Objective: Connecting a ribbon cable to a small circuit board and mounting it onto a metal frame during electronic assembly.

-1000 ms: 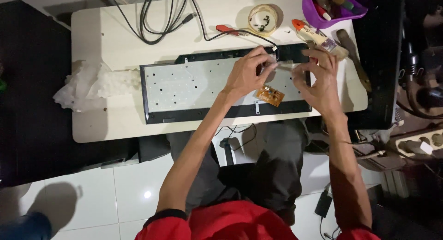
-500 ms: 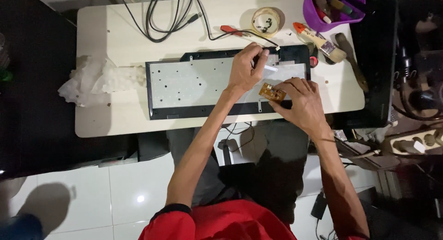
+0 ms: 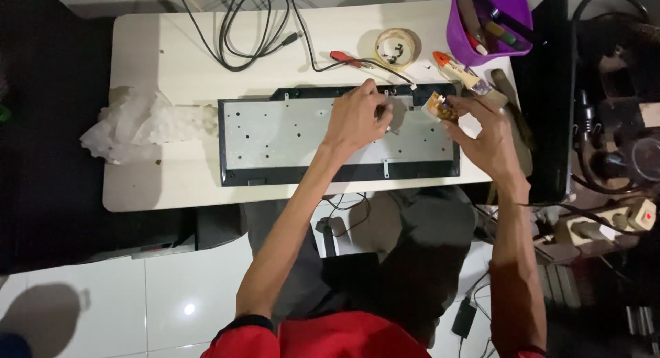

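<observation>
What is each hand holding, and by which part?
The right hand pinches a small circuit board by its edge; the left hand rests on the keyboard, grip unclear.

Dim scene; table (image 3: 172,186) brightest, surroundings near black. Glare spot on floor tile (image 3: 184,308). Slight softness throughout.

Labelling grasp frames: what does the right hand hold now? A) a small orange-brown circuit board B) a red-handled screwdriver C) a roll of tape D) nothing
A: the right hand pinches the small orange-brown circuit board in its fingers, above the right end of the opened keyboard's grey metal backplate.
</observation>
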